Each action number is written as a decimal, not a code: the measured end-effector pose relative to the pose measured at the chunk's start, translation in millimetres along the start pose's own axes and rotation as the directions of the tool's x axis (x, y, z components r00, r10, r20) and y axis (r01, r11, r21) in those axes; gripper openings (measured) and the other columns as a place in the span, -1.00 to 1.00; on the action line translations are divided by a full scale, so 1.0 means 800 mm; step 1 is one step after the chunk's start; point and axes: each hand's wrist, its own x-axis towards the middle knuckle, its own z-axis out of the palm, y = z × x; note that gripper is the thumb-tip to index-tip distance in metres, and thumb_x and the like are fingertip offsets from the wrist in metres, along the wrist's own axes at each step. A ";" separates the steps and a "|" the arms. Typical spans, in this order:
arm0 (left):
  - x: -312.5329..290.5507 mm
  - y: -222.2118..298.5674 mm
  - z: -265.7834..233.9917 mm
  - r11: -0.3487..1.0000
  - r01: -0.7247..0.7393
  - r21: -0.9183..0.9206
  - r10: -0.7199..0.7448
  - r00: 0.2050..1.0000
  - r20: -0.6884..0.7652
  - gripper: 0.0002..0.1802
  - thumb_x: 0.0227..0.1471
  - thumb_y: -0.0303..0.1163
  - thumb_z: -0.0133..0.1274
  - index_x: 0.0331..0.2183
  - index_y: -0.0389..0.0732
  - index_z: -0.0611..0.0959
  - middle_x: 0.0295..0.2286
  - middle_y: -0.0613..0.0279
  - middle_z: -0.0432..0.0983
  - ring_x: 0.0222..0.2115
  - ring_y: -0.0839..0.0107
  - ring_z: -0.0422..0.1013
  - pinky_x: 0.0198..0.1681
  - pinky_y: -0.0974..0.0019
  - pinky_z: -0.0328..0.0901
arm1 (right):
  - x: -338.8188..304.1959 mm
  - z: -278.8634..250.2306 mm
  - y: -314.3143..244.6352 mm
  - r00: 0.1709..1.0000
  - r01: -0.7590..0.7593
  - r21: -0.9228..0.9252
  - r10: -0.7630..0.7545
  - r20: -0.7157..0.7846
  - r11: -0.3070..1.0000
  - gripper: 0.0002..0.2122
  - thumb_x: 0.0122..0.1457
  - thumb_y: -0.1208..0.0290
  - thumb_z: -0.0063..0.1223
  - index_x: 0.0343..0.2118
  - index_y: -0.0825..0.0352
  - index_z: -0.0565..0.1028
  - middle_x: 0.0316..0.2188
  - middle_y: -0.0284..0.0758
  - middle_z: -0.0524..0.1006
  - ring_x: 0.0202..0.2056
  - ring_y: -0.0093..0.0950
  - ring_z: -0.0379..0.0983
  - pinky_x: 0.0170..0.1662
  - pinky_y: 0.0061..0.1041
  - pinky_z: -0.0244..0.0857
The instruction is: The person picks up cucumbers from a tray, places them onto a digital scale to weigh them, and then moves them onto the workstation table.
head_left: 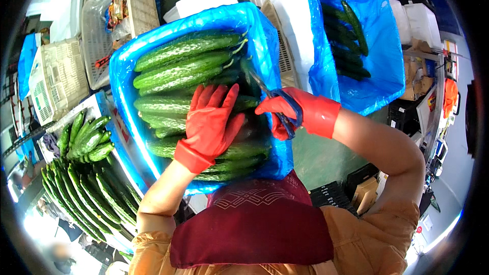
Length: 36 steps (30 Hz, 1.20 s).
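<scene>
Closest to my lens is a maroon apron (252,231), worn over an orange-brown shirt (369,239). Beyond it I look down into a blue-lined crate (118,71), where long green cucumbers (178,79) lie side by side, a few thin stems showing at the right ends of the upper ones. The left hand (210,127), red-gloved, lies back-up over the cucumbers, its fingers extended and slightly apart. Near the crate's right edge I have the right hand (298,114), also red-gloved, its fingers wrapped around the handles of the blue-handled scissors (291,106). The blades point up and left; I cannot tell how far they are parted. Off to the right, a second blue-lined container (379,66) holds fewer, darker cucumbers. At lower left I see another row of long cucumbers (86,198), with a shorter cluster (89,140) just above.
</scene>
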 end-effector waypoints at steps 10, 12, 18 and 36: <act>-0.002 -0.010 0.005 0.983 0.096 -0.159 -0.094 0.995 0.023 -0.42 -0.14 -0.30 0.10 -0.05 -0.39 0.46 -0.20 -0.08 0.46 -0.13 -0.04 0.35 0.04 0.00 0.18 | 0.028 0.013 -0.037 0.998 0.026 -0.115 -0.020 0.053 0.993 -0.68 0.02 0.27 0.09 -0.39 0.52 0.48 -0.56 0.00 0.51 -0.56 -0.20 0.52 -0.50 -0.30 0.48; -0.003 -0.010 0.004 0.978 0.113 -0.178 -0.111 0.994 0.026 -0.42 -0.14 -0.30 0.10 -0.06 -0.40 0.46 -0.19 -0.08 0.46 -0.13 -0.04 0.35 0.05 -0.01 0.18 | 0.031 0.015 -0.041 0.998 0.019 -0.123 -0.012 0.054 0.992 -0.68 0.00 0.26 0.09 -0.38 0.50 0.48 -0.55 0.00 0.51 -0.55 -0.20 0.52 -0.48 -0.28 0.48; -0.004 -0.011 0.007 0.984 0.093 -0.151 -0.095 0.995 -0.007 -0.39 -0.16 -0.30 0.11 -0.05 -0.42 0.46 -0.19 -0.08 0.47 -0.12 -0.02 0.36 0.07 -0.01 0.18 | 0.039 0.018 -0.047 0.998 0.004 -0.050 -0.001 0.057 0.999 -0.68 -0.02 0.24 0.11 -0.38 0.47 0.48 -0.56 -0.02 0.51 -0.52 -0.21 0.51 -0.45 -0.27 0.48; 0.001 -0.015 0.016 0.982 0.088 -0.169 -0.099 0.994 -0.056 -0.51 -0.16 -0.33 0.12 -0.18 -0.46 0.51 -0.27 -0.13 0.49 -0.19 -0.03 0.40 -0.01 0.02 0.24 | 0.032 0.031 -0.042 0.995 0.063 0.015 -0.064 0.079 0.998 -0.69 0.07 0.20 0.04 -0.46 0.44 0.47 -0.56 -0.13 0.51 -0.53 -0.31 0.53 -0.46 -0.38 0.48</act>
